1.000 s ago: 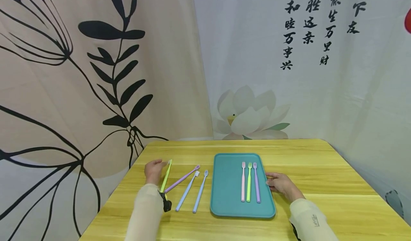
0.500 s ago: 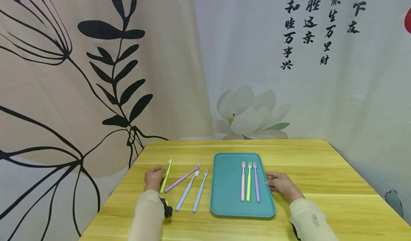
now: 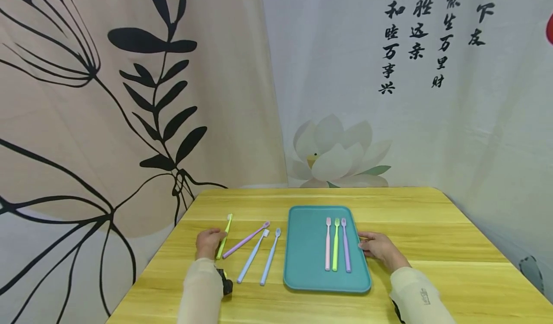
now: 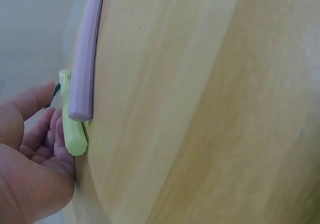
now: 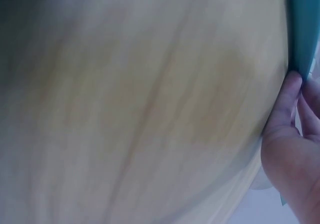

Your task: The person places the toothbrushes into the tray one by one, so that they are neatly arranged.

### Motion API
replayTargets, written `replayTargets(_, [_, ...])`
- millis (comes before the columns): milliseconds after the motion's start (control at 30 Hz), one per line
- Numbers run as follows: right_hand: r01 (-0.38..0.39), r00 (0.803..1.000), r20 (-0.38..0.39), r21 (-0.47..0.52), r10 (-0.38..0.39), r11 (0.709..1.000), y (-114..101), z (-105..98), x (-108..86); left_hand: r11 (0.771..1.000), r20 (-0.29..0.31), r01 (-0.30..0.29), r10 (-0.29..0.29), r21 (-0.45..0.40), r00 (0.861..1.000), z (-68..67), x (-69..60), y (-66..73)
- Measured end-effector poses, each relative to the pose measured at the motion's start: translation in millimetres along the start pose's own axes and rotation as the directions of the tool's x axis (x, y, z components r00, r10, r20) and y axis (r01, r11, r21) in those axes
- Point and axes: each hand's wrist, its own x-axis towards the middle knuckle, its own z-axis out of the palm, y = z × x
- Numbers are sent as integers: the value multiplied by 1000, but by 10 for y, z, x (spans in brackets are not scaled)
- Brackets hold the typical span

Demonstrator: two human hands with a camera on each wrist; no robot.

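Note:
My left hand [image 3: 209, 243] lies at the left of a green toothbrush [image 3: 223, 242], fingertips at its handle. In the left wrist view the thumb stands apart from the loosely bent fingers [image 4: 44, 134], beside the green handle [image 4: 74, 136]; a purple handle [image 4: 83, 68] lies next to it. My right hand [image 3: 382, 249] holds the right rim of the teal tray [image 3: 304, 247], thumb and fingers at the edge [image 5: 304, 28]. On the tray, pink [image 3: 328, 245], green [image 3: 335, 245] and purple [image 3: 346, 247] toothbrushes lie side by side, heads away from me.
Between the left hand and the tray lie a purple toothbrush [image 3: 245, 240], slanted, and two blue ones [image 3: 252, 258] [image 3: 270, 258]. The wooden table [image 3: 414, 213] ends at a printed curtain [image 3: 233, 98] behind.
My left hand, first near the green toothbrush's head, has drawn back a little towards me and then moved right against its handle. The right hand and tray have stayed put.

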Motion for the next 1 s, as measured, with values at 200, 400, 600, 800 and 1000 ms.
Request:
replayTargets(200, [12,1000,-3,-7,-12,1000,-1,6,-14,999,11,-19,19,36,1000,-5,-4,-27])
replayTargets(400, [11,1000,-8,-18,-11,1000,-10,16,-26,987,-2,-52,53,153,999,-4,19,-39])
replayTargets(600, [22,1000,-7,-21,-22,1000,-6,14,-29,978,9,-44,43,204,999,28,7,6])
replayTargets(800, [19,1000,-12,-17,-19,1000,-1,-1,-14,965,5,-73,74,252,997,34,9,19])
replayTargets(1000, [16,1000,-6,-6,-16,1000,0,1,-10,952,9,-104,107,287,994,29,15,20])
